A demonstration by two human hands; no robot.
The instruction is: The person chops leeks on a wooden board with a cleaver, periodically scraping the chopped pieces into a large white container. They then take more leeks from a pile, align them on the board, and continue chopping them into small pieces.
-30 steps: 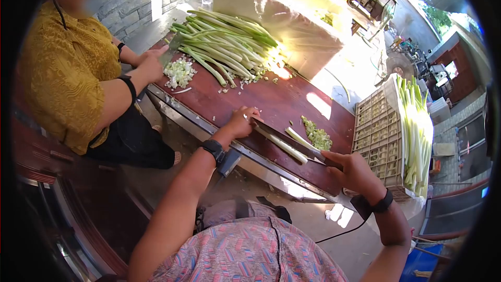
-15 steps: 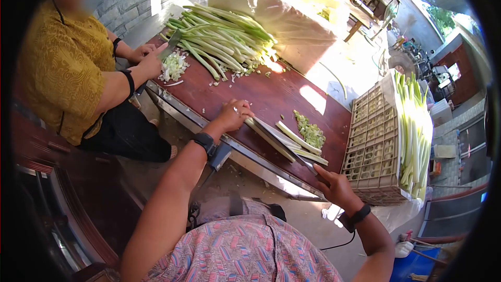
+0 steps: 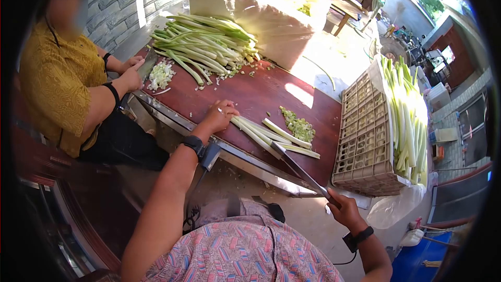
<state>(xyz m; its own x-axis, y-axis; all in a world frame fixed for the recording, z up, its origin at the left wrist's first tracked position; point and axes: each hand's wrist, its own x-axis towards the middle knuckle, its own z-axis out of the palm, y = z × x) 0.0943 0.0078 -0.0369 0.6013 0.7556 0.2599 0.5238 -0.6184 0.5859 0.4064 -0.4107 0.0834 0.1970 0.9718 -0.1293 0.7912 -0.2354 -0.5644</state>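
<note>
Right hand (image 3: 342,209) is wrapped round the knife (image 3: 301,168) handle, left hand (image 3: 216,117) part-curled at the ends of the green onion stalks (image 3: 254,136) (firmness can't tell), which run from it towards the blade, so best keep fingertips tucked clear.

There is room to pass over the middle of the bench (image 3: 258,90), between the onion pile (image 3: 209,44) near the far left corner and the stalks (image 3: 287,133) by the near edge. The wrapped block (image 3: 255,15) stands along the far edge, the crate (image 3: 362,136) bars the right end, and the knife (image 3: 300,168) crosses the near edge.
</note>
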